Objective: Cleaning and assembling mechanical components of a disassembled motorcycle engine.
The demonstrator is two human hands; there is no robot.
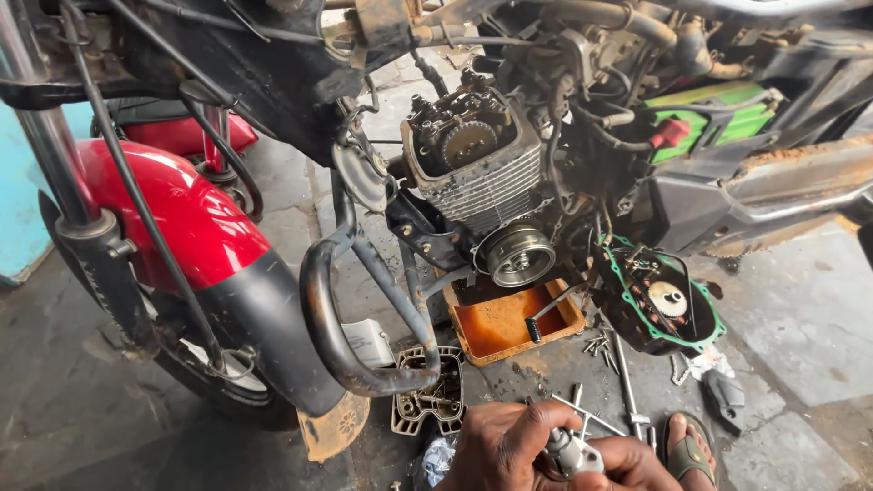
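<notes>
Gripping: your left hand [505, 445] and right hand [627, 465] are pinching a small metal part [571, 450] between them, low over the floor [800, 327].
Draining: the orange tray [498, 325] is sitting under the engine [473, 168], likely catching oil.

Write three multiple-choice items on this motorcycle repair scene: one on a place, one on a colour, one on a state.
1. Where does the orange drip tray sit?
A. On the floor under the engine
B. On the seat
C. On the front mudguard

2. What colour is the gasket around the removed side cover?
A. Red
B. Green
C. White

3. How do the hands hold the small metal part?
A. It lies untouched on the floor
B. One hand only, raised high
C. Both the left hand and right hand grip it

Key: 1 A, the tray lies on the ground below the finned cylinder. 2 B, a green rim edges the cover. 3 C, fingers of both hands close on it.
</notes>
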